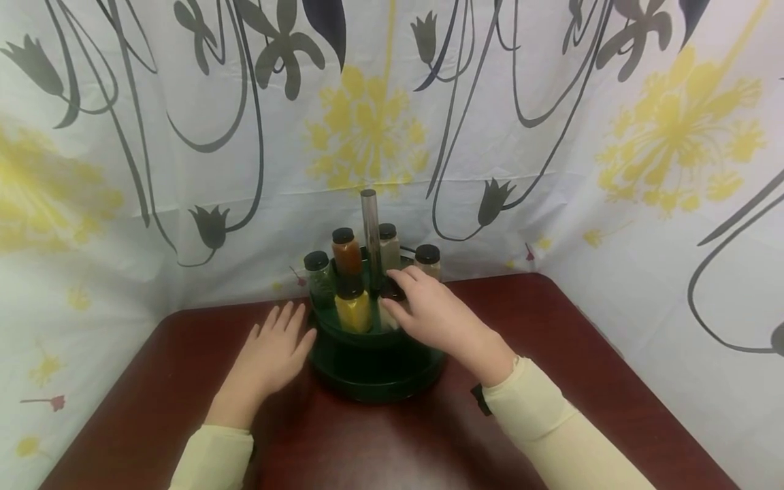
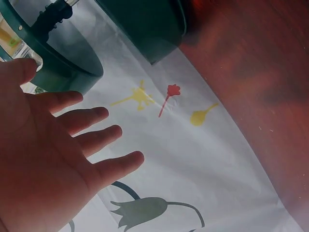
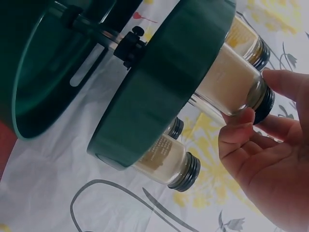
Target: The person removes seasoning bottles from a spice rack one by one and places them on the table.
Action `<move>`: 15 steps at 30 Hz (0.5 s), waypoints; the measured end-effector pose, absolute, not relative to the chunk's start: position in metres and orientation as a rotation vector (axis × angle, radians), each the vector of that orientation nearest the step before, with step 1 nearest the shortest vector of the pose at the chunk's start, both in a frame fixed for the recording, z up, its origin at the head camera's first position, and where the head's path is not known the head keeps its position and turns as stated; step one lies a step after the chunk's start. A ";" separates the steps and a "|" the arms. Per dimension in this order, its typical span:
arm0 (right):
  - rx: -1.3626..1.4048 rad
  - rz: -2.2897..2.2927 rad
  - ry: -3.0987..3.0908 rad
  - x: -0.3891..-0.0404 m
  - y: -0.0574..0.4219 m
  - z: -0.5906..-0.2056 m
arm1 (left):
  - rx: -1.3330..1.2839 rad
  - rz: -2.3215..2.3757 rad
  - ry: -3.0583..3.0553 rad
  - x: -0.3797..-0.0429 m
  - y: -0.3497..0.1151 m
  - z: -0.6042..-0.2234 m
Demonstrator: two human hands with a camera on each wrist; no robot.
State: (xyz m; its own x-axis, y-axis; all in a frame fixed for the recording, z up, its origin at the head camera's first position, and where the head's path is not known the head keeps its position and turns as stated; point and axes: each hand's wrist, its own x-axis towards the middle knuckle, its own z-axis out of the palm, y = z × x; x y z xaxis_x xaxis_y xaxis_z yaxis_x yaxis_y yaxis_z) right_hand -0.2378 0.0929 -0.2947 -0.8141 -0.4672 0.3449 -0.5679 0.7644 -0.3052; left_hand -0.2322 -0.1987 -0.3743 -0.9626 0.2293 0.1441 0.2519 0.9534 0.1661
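A green two-tier rack [image 1: 376, 384] with a metal centre pole [image 1: 369, 228] stands on the table, small black-lidded jars in its upper tier. My right hand [image 1: 437, 313] reaches over the front right of that tier. Its thumb and fingers pinch a jar of pale powder [image 3: 231, 79] around the neck and black lid; the jar's base sits inside the tier. Beside it are a jar of yellow powder [image 1: 353, 313] and an orange-brown one [image 1: 347, 257]. To the rack's left, my left hand [image 1: 269, 354] holds nothing, its fingers straight and spread.
Other jars stand in the upper tier: a greenish one [image 1: 320, 282] at left, a pale one [image 1: 389, 252] behind the pole, another [image 1: 427, 255] at right. The dark red table [image 1: 551, 395] backs onto a flower-printed white cloth [image 1: 478, 150].
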 end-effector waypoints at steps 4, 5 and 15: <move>0.826 0.600 -2.679 -0.239 0.092 -0.295 | -0.369 -0.278 -2.977 -0.231 -0.199 -0.374; 0.829 0.602 -2.672 -0.239 0.092 -0.295 | -0.369 -0.283 -2.976 -0.231 -0.200 -0.374; 0.818 0.570 -2.651 -0.240 0.094 -0.293 | -0.361 -0.296 -2.970 -0.230 -0.203 -0.376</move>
State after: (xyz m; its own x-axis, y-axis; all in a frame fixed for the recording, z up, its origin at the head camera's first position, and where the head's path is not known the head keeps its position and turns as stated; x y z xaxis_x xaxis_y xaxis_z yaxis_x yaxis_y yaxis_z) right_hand -0.2404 0.0943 -0.2930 -0.7898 -0.4668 0.3979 -0.5891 0.7581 -0.2799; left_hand -0.2303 -0.2030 -0.3758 -0.9622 0.2231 0.1562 0.2495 0.9520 0.1772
